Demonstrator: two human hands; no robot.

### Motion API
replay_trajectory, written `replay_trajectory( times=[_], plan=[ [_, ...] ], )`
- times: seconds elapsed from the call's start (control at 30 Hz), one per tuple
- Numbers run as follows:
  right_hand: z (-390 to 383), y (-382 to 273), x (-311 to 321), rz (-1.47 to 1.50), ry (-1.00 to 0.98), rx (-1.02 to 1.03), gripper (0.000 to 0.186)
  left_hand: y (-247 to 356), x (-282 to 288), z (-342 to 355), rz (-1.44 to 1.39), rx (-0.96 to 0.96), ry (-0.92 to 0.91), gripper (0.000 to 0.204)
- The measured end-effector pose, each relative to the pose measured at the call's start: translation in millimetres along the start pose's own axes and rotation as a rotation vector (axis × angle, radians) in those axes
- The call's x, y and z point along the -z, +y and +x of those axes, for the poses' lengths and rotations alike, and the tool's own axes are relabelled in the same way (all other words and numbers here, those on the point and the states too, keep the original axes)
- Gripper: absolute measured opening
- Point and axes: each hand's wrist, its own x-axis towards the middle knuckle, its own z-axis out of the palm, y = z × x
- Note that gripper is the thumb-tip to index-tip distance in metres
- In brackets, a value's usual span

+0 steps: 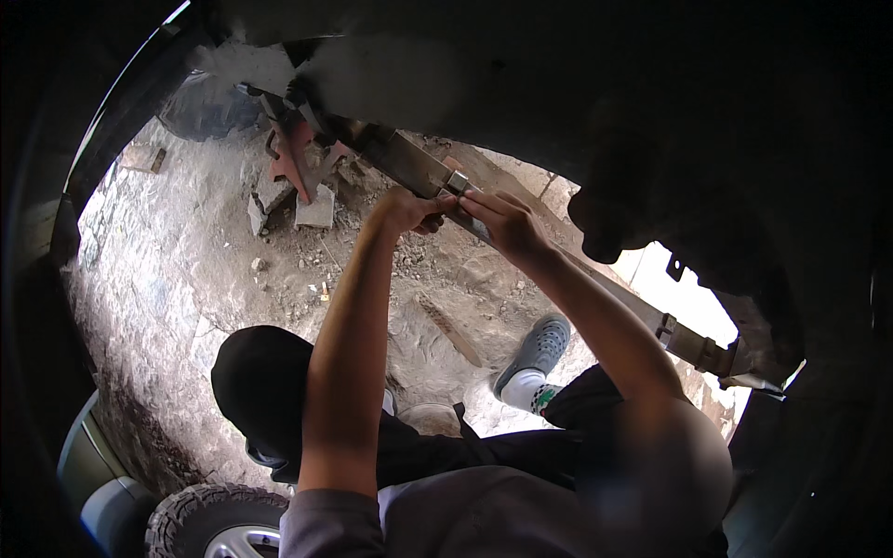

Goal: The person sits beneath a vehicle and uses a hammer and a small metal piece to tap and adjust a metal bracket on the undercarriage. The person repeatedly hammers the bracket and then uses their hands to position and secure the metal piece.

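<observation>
Head camera view: a long metal bar slants from the upper left down to the lower right, just under a dark panel, and both bare hands meet at its upper middle part. On the bar, right above the fingertips, sits a small shiny metal clip. The left hand is at the lower edge of the bar, its thumb stretched toward the clip and its other fingers curled narrow underneath; whether they pinch anything cannot be told. The right hand comes from the other side, close beside the left, with its fingers nearly straight, close together and laid against the bar next to the clip; whether they hold some small part between them cannot be told either. Farther down, the bar runs behind the right forearm and reaches a joint near the lower right. Beyond the left hand, at the upper left, a red metal stand stands among broken pieces, with a pale block at its foot. Rough, dusty ground spreads below, with a narrow strip lying on it near a grey shoe. At the lower left is a chunky black tyre.
</observation>
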Motion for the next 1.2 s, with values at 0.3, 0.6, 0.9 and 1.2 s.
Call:
replay_trajectory(
  times=[0.3, 0.6, 0.9, 1.2],
  plan=[
    [-36, 52, 7, 0.093, 0.096, 0.241, 0.045, 3, -13, -12, -0.052, -0.012, 0.127, 0.044],
    [-13, -10, 10, -0.216, 0.105, 0.289, 0.041, -8, -4, -9, -0.109, -0.03, 0.12, 0.043],
    [-5, 5, 3, -0.301, 0.246, 0.445, 0.037, -3, -17, -8, 0.123, -0.049, 0.18, 0.051],
    [-45, 20, 24, -0.334, 0.151, 0.459, 0.037, 7, -18, -20, -0.011, -0.006, 0.209, 0.046]
  ],
)
